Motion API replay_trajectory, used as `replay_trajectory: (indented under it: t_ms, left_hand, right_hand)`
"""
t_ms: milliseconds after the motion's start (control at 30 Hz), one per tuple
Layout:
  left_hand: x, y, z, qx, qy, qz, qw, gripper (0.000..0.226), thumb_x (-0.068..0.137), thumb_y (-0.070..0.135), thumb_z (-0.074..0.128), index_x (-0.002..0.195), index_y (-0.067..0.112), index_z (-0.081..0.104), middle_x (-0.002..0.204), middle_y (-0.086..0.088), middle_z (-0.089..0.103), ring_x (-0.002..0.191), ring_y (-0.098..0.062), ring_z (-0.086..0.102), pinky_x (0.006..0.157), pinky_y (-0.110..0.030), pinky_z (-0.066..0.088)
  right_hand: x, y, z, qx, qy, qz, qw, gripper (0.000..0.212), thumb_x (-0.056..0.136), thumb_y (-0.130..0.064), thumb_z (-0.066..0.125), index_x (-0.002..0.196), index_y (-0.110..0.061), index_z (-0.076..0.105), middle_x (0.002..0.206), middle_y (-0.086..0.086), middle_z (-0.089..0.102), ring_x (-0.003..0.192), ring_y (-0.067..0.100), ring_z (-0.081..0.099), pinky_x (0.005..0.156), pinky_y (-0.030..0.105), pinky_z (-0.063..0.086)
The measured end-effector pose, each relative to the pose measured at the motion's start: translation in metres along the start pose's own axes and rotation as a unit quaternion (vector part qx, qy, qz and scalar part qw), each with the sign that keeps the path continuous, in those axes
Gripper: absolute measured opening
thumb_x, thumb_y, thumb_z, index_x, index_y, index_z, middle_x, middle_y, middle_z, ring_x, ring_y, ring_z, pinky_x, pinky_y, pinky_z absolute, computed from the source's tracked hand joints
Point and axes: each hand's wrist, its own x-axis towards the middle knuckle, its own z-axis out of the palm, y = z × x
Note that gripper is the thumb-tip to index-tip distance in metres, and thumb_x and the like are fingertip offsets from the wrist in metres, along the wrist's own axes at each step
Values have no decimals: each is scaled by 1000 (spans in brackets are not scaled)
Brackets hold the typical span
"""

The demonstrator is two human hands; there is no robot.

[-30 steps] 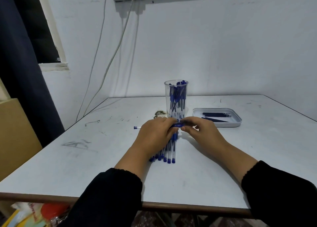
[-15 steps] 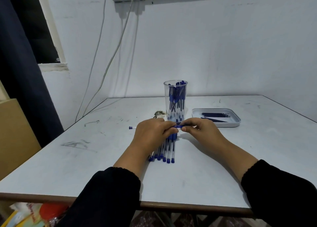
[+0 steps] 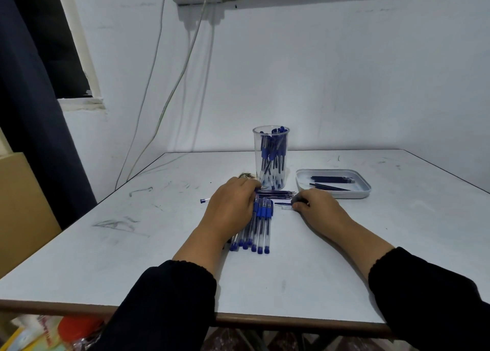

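The desk (image 3: pixel 159 265) has a white top with a brown front edge and dark scribbles (image 3: pixel 116 224) toward its left side. A row of pens (image 3: pixel 261 228) lies side by side near the middle, blue ends toward the near edge. Behind the row stands a clear cup (image 3: pixel 270 162), upright and full of pens. A few dark refills (image 3: pixel 277 192) lie crosswise just in front of the cup. To the cup's right sits a shallow white tray (image 3: pixel 334 195) with more refills in it. A small dark object (image 3: pixel 245 176), partly hidden, lies left of the cup.
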Motion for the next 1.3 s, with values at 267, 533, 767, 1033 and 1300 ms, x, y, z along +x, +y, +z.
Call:
replay_trajectory:
  t_ms: [267, 533, 767, 1033, 1300]
  left_hand:
    - [3, -7, 9, -4, 6, 79, 997, 30, 83, -1, 64, 109, 13, 70, 88, -7, 65, 78, -26, 58, 63, -34, 49]
    - [3, 0, 7, -39, 33, 55, 997, 17, 89, 10, 61, 105, 10, 67, 94, -4, 67, 85, -19, 57, 71, -21, 38]
    - [3, 0, 9, -40, 31, 50, 997, 17, 92, 13, 58, 107, 11, 67, 98, -5, 67, 89, -20, 57, 74, -25, 41]
    - [2, -1, 8, -42, 40, 78, 995, 15, 90, 10, 60, 103, 9, 67, 93, -5, 68, 85, -22, 59, 70, -33, 50]
    - [2, -2, 9, -37, 34, 73, 996, 16, 91, 11, 59, 104, 11, 67, 95, -6, 67, 87, -23, 59, 72, -34, 49]
  right_hand:
    - [-6, -12, -3, 114, 67, -32, 991, 18, 98, -24, 52, 100, -18, 69, 93, -1, 66, 86, 13, 58, 73, 19, 44]
    - [-10, -42, 5, 352, 14, 15, 936, 18, 95, -21, 58, 82, -16, 69, 71, 5, 67, 52, 1, 53, 47, 11, 40]
    - [-13, -44, 2, 480, 17, 5, 877, 22, 81, 15, 63, 97, 0, 65, 83, 8, 67, 72, 10, 65, 64, 15, 53]
    - [-10, -39, 4, 417, -12, 25, 909, 20, 96, -22, 57, 85, -12, 69, 69, 3, 68, 58, 11, 55, 51, 18, 45]
    - [-13, -42, 2, 518, -22, 12, 855, 36, 78, 17, 64, 106, -5, 64, 90, 11, 65, 74, 9, 67, 65, 16, 53]
